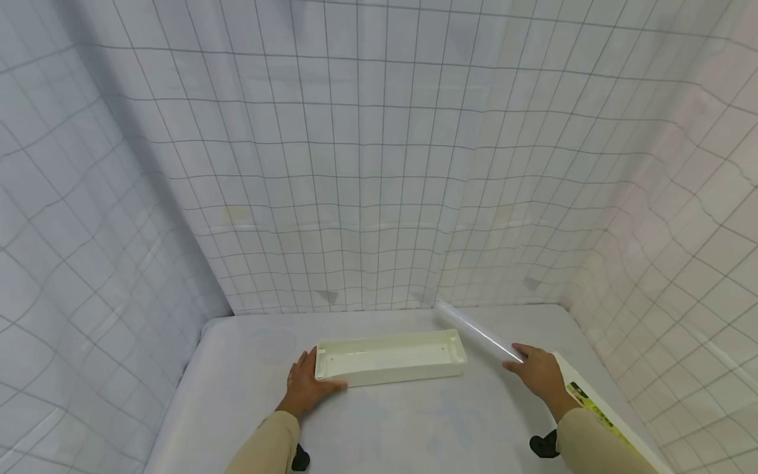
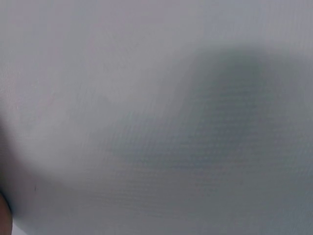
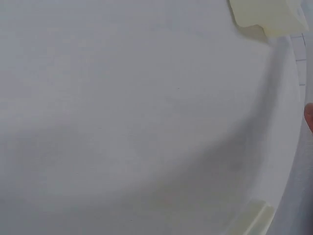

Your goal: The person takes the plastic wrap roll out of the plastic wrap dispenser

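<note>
A long cream plastic tray [image 1: 391, 378] lies in the middle of the white table, its hollow side up. Around its left end my left hand [image 1: 309, 385] grips, the thumb along the front wall and the fingers at the far corner. In my right hand [image 1: 537, 370] is the near end of a clear, shiny roll of plastic film [image 1: 480, 332], pinched between thumb and fingers. The roll slants away to the back left, past the tray's right end. Only a bit of a finger [image 3: 309, 115] shows in the right wrist view.
A long white piece with a yellow-green label [image 1: 598, 408] lies along the table's right side, partly behind my right forearm. White grid-patterned sheets [image 1: 379, 197] hang behind and on both sides. The left wrist view is mostly blurred white tabletop [image 2: 122, 98].
</note>
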Motion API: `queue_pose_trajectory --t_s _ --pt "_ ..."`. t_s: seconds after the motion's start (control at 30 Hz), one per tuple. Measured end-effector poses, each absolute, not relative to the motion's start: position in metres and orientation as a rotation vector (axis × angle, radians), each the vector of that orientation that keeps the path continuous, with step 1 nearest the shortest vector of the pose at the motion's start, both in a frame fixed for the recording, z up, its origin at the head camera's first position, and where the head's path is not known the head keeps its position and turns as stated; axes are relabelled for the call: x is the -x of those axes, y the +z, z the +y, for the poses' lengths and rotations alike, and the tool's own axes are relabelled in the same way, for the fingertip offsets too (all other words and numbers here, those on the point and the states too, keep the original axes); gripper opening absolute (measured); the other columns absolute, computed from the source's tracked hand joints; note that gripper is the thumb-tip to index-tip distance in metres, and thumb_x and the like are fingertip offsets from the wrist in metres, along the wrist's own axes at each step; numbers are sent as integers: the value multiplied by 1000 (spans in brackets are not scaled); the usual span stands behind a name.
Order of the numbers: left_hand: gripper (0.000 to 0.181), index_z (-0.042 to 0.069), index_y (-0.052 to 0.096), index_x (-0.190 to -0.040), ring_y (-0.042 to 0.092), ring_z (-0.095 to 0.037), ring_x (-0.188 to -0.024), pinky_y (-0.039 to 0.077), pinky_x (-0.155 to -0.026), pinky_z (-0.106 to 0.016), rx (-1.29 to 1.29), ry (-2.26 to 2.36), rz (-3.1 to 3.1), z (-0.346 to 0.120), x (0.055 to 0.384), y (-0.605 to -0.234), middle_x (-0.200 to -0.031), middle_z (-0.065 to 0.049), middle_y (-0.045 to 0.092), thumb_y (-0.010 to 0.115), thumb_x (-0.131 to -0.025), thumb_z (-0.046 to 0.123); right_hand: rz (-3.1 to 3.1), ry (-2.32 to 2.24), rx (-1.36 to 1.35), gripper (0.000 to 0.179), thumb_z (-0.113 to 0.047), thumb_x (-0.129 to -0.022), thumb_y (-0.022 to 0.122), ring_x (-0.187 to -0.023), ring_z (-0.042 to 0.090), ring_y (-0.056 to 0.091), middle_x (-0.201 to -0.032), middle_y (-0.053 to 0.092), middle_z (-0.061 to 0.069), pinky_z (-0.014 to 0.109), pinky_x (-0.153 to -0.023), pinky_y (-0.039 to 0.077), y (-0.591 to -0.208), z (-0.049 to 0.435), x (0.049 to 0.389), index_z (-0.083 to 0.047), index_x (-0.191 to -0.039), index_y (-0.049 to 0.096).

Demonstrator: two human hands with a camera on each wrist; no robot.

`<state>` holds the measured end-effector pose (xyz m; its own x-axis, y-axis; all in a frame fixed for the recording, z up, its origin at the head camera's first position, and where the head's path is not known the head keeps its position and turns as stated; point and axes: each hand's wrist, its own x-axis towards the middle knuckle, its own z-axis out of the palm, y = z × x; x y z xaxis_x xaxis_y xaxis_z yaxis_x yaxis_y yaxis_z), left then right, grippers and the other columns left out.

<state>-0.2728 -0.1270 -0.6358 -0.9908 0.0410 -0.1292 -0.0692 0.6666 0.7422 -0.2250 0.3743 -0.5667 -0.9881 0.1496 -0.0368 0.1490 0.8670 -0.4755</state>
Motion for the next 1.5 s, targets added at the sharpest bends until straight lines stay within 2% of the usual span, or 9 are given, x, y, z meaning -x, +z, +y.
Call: queue_pose_trajectory --t_s 0.33,0.63,0.97,1.2,1.27,1.4,1.5 --pt "119 5 31 -157 15 -47 -156 3 -128 -63 23 1267 2731 -128 274 -638 -160 -24 39 94 -66 47 -3022 766 357 63 -35 -91 75 -124 52 58 -138 59 31 59 -94 55 -591 372 218 3 -139 59" --pt "117 6 31 -157 14 -47 -156 2 -128 -63 -2 1279 2714 -127 273 -639 -160 -24 39 93 -67 45 -3055 676 309 61 -32 -86 80 -117 52 62 -127 66 31 60 -97 53 -604 370 214 8 -128 63" --pt "116 7 32 -157 14 -47 -156 2 -128 -63 -3 1285 2710 -128 272 -640 -160 -23 39 94 -67 44 -3072 674 350 67 -32 -85 78 -121 52 61 -131 64 31 60 -100 52 -606 365 213 10 -133 58" --pt "120 3 29 -158 14 -47 -156 3 -129 -62 -1 1294 2715 -133 271 -640 -161 -25 37 94 -66 45 -3100 688 342 73 -39 -88 76 -128 55 54 -139 58 32 63 -104 49 -601 362 219 9 -139 54" --pt "123 3 27 -159 16 -48 -155 6 -129 -62 -4 1276 2720 -135 271 -638 -161 -25 36 94 -66 46 -3116 677 333 75 -41 -89 76 -129 55 53 -141 57 33 63 -105 49 -597 360 224 8 -140 53" --pt "131 3 24 -160 33 -49 -147 26 -124 -65 -42 1259 2745 -139 273 -633 -156 -26 41 97 -62 47 -3159 631 290 77 -45 -90 74 -130 54 53 -143 55 32 63 -104 49 -589 357 236 6 -143 51" --pt "135 4 21 -161 33 -53 -146 30 -119 -70 -97 1192 2763 -147 275 -628 -158 -29 37 98 -59 49 -3176 562 244 79 -47 -89 74 -129 53 54 -143 55 32 63 -102 51 -582 358 244 4 -144 51"
